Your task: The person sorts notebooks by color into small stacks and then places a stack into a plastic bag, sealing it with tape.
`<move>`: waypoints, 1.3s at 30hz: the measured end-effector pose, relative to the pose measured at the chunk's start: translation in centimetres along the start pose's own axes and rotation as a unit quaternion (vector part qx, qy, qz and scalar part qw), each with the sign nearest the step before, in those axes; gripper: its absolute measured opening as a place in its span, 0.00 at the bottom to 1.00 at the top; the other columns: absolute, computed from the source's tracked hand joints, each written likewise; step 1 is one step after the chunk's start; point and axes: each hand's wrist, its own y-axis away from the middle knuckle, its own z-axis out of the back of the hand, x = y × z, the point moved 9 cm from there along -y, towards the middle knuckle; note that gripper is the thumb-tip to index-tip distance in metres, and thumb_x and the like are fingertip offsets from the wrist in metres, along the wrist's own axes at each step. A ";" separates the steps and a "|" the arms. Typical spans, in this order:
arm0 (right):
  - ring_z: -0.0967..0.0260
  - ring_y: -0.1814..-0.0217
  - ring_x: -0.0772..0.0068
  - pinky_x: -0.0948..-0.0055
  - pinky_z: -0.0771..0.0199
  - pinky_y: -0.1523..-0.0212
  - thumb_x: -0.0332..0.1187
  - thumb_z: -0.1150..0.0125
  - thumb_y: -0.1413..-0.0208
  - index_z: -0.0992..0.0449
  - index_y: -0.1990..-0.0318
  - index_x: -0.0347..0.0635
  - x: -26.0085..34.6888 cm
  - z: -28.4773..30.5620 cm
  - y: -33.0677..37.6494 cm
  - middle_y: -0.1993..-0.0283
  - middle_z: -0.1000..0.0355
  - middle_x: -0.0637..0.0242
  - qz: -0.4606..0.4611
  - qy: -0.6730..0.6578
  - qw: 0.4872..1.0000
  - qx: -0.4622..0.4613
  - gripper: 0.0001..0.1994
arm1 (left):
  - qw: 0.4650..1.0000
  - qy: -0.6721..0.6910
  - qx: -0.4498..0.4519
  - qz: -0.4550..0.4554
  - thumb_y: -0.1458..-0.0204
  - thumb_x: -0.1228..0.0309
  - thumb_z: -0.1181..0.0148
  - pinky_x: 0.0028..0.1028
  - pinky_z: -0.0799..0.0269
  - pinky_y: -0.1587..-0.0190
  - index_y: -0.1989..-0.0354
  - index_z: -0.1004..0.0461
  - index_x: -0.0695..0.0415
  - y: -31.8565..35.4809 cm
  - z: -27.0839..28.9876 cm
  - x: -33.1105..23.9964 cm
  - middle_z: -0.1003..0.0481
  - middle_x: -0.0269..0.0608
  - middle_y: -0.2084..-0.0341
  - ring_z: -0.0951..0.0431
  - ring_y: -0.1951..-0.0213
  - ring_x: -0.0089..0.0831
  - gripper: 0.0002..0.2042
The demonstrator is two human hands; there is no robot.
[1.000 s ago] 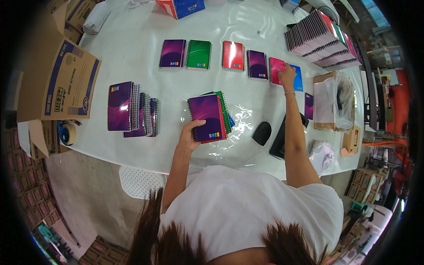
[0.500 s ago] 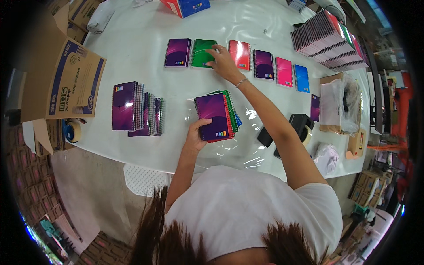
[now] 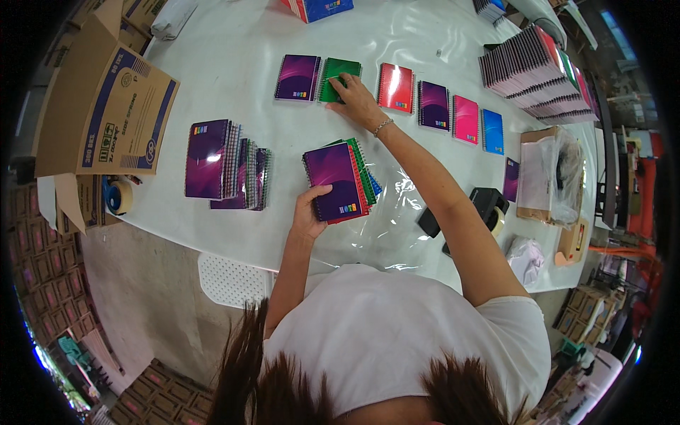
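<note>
White table (image 3: 234,64) carries rows of notebooks (image 3: 433,105).

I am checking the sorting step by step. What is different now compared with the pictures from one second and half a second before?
The right hand travelled left along the row of notebooks, from the pink one to the green notebook, where it now rests. The left hand kept its grip on the fanned stack of notebooks. The row itself did not move.

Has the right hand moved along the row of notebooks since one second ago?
Yes. The right hand has gone leftward along the row, from the pink notebook near the blue notebook to the green notebook, where it now rests.
</note>
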 end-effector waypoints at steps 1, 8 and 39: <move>0.38 0.36 0.48 0.59 0.33 0.37 0.44 0.30 0.49 0.32 0.40 0.38 0.2 0.0 0.0 0.39 0.36 0.44 0.007 0.012 1.000 -0.001 0.32 | 1.000 0.001 0.004 -0.002 0.49 0.76 0.39 0.36 0.17 0.56 0.55 0.24 0.66 0.1 -0.1 -0.1 0.19 0.47 0.63 0.16 0.62 0.37 0.13; 0.36 0.37 0.49 0.59 0.25 0.43 0.43 0.38 0.43 0.32 0.41 0.40 0.5 -0.8 0.4 0.41 0.34 0.51 0.037 0.045 0.996 0.064 0.25 | 1.000 0.004 0.005 0.002 0.48 0.77 0.39 0.36 0.18 0.55 0.55 0.24 0.66 0.2 -0.2 0.0 0.19 0.47 0.62 0.16 0.62 0.37 0.12; 0.28 0.42 0.61 0.56 0.28 0.37 0.17 0.45 0.43 0.31 0.43 0.42 -1.1 10.5 5.7 0.43 0.29 0.59 -0.219 -0.846 0.475 -0.100 0.20 | 0.992 0.067 0.100 0.040 0.37 0.64 0.45 0.34 0.16 0.58 0.52 0.25 0.65 0.1 -3.5 -0.8 0.19 0.50 0.58 0.16 0.60 0.37 0.15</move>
